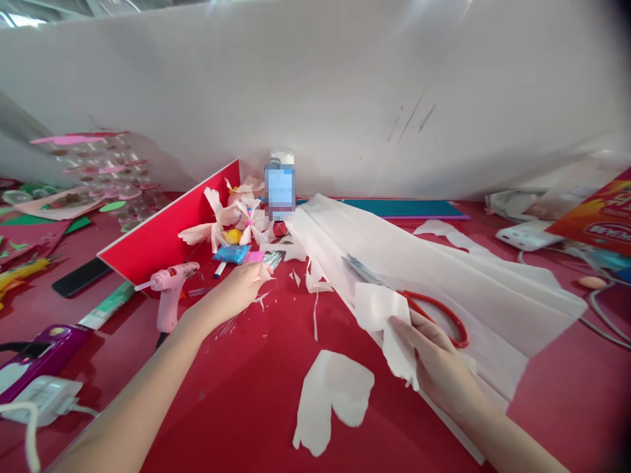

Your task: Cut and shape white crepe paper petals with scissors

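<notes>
My right hand is closed on a cut piece of white paper, with the thumb on top. Beneath it lies a large white sheet, probably thin crepe-like paper, and red-handled scissors resting on it. Farther left, my left hand reaches forward with its fingertips pinched together. A bundle of thin silvery wires is right beside those fingertips; whether they hold anything is hidden. Another white paper cutout rests on the red table in front of me. Small paper scraps are scattered near the wires.
White paper flowers stand against a red board. Left of my forearm are a pink glue gun, a purple device and a white adapter. A phone stands at the back, near a white wall.
</notes>
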`<state>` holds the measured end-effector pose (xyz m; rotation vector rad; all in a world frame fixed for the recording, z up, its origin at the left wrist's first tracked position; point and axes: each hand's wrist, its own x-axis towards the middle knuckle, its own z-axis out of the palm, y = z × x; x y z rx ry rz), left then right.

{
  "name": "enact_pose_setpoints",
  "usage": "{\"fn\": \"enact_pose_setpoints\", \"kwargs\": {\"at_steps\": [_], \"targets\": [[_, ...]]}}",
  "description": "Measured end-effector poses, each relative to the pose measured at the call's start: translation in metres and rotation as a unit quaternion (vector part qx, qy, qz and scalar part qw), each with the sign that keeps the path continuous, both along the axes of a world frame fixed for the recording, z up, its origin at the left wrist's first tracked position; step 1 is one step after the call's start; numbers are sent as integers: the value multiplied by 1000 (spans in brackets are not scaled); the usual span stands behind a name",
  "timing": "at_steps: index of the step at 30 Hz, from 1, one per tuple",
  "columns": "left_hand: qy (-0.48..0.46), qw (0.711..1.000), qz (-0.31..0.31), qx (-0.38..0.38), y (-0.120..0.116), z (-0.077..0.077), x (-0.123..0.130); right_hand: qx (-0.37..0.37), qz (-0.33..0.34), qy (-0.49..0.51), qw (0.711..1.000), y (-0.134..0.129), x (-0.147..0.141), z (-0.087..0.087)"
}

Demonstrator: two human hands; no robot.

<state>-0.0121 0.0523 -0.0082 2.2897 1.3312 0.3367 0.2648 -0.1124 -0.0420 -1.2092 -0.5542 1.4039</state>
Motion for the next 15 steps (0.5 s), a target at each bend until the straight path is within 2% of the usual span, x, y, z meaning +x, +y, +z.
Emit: {"fn": "enact_pose_setpoints", "kwargs": {"at_steps": [4, 9, 12, 15], "targets": [[-10, 1000, -1, 6, 14, -8, 19, 7, 2, -3, 1000, 1, 0, -1], [-16, 999, -36, -1, 27, -29, 43, 14, 6, 0, 1000, 0, 2, -1], [0, 999, -44, -7, 30, -39, 47, 11, 6, 4, 1000, 0, 2, -2], [18, 999, -35, -9, 29, -35, 41, 3, 7, 2, 1000, 0, 1, 0]]}}
